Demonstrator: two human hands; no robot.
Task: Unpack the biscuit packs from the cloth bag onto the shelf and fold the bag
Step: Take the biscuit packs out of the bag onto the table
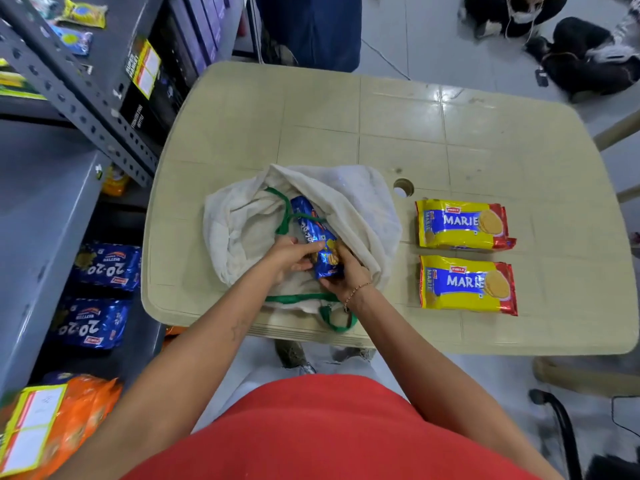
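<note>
A cream cloth bag (349,199) with green handles lies open on the beige plastic table (450,133), near its front edge. Sticking out of the bag's mouth is a blue biscuit pack (308,220). My left hand (287,258) and my right hand (346,275) both grip its near end. Two yellow Marie biscuit packs (462,225) (467,285) lie flat on the table to the right of the bag. Two blue biscuit packs (110,266) (91,323) sit on the grey metal shelf (41,209) at the left.
Orange packets (59,414) fill the shelf's near end, and small packets (81,15) lie on an upper level. A hole (403,187) marks the table's middle. Dark bags (588,60) rest on the floor at back right. A black chair arm (561,420) stands at lower right.
</note>
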